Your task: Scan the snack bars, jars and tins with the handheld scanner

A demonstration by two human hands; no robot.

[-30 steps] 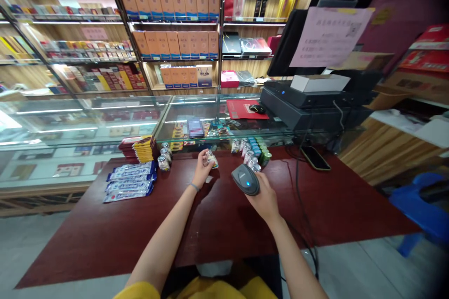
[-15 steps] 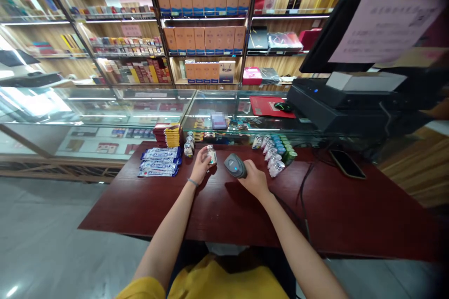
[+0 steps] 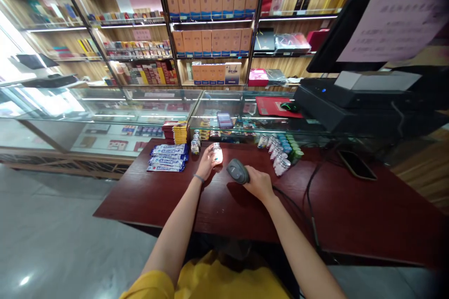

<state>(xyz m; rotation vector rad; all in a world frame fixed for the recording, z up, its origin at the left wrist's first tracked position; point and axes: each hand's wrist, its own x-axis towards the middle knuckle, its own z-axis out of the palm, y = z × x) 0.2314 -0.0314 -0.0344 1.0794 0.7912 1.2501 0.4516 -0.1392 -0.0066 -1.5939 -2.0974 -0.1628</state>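
My left hand (image 3: 206, 163) is closed around a small bottle with a silvery cap (image 3: 217, 154), held upright above the dark red table (image 3: 224, 210). Bright light falls on the bottle's side. In my right hand (image 3: 258, 181) is a grey handheld barcode scanner (image 3: 237, 171), its head pointing left towards the bottle. Left of my left hand stand several similar small bottles (image 3: 195, 145). Beyond my right hand are rows of small bottles (image 3: 281, 164) with white, blue and green wraps.
Blue-and-white packets (image 3: 167, 158) lie at the table's left, before stacked red and yellow packs (image 3: 175, 131). A black phone (image 3: 357, 164) and a cable (image 3: 310, 196) lie on the right. Behind runs a glass display counter (image 3: 157, 103), with a monitor (image 3: 336, 37) at the right.
The scanner's light now shines on the bottle, which was unlit before. The whole view has shifted slightly; both hands keep their grips.
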